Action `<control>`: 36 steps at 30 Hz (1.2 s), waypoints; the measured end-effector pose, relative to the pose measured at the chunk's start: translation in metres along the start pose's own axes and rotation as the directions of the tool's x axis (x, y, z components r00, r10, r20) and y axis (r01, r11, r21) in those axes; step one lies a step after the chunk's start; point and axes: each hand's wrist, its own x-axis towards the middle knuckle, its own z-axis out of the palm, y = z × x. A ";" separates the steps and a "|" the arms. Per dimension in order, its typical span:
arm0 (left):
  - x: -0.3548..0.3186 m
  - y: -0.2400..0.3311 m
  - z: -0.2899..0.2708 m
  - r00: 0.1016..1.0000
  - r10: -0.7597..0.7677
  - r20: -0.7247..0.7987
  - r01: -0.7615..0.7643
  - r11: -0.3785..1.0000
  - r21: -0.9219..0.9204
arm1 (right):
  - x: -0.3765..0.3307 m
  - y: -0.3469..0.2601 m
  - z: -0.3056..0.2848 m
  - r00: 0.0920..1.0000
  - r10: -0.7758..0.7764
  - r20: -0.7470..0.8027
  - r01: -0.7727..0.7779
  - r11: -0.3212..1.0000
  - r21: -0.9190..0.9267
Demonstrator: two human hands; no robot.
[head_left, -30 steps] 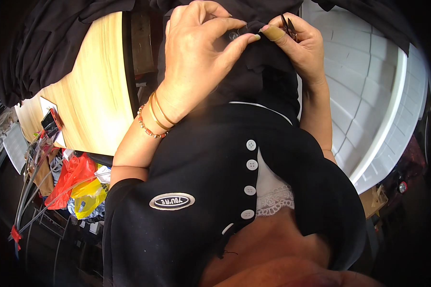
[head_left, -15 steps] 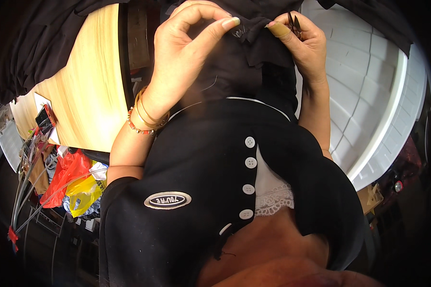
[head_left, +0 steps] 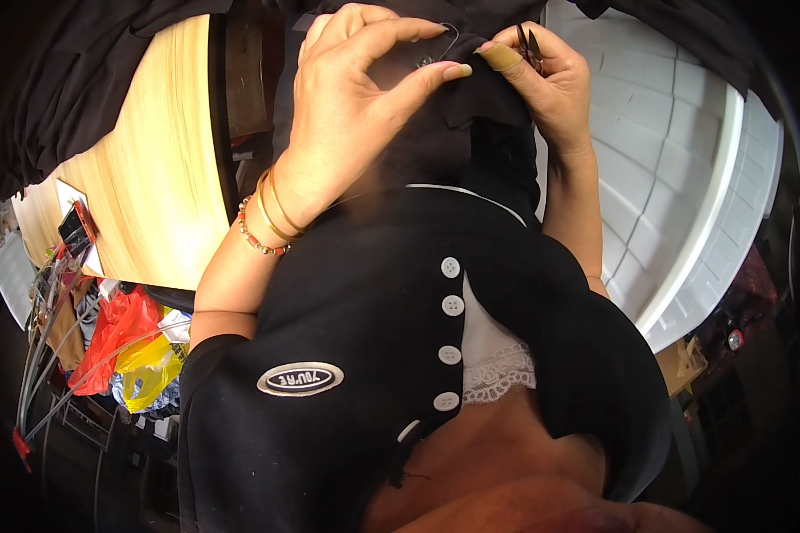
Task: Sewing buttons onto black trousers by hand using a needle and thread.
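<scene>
My right hand [head_left: 547,84] pinches the edge of the black fabric [head_left: 498,93] between thumb and fingers. Small dark thread snips [head_left: 530,46] stick up from among the same hand's fingers, and a tan wrap covers its thumb. My left hand [head_left: 351,107], with bangles at the wrist, is beside the fabric, its index finger and thumb spread apart. Between those two fingertips curves a thin loose thread [head_left: 456,40]. A small tangle of pale thread [head_left: 427,62] shows just behind the left thumb. The other left fingers are curled and partly hidden.
A light wooden tabletop [head_left: 164,160] lies left, with black cloth [head_left: 71,98] over its far part and a phone [head_left: 76,222] near its edge. Red [head_left: 120,333] and yellow [head_left: 151,364] plastic bags hang below. A large white tub [head_left: 676,195] stands right.
The left index finger and thumb have parted from a near pinch, and a curved thread now shows between them. Both hands and the fabric have shifted slightly left in view.
</scene>
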 end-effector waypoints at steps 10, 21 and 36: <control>-0.004 -0.008 0.011 1.000 0.016 -0.022 -0.015 0.999 0.039 | 0.001 -0.002 0.002 1.000 -0.011 0.002 0.011 1.000 0.014; -0.009 -0.017 0.010 0.998 -0.019 -0.059 0.010 0.988 -0.155 | 0.001 -0.004 0.007 0.999 -0.008 -0.033 0.007 1.000 -0.020; -0.011 0.007 0.000 0.899 -0.422 0.119 0.355 0.542 -0.762 | 0.002 -0.058 0.007 0.930 -0.305 0.205 0.367 0.741 -0.562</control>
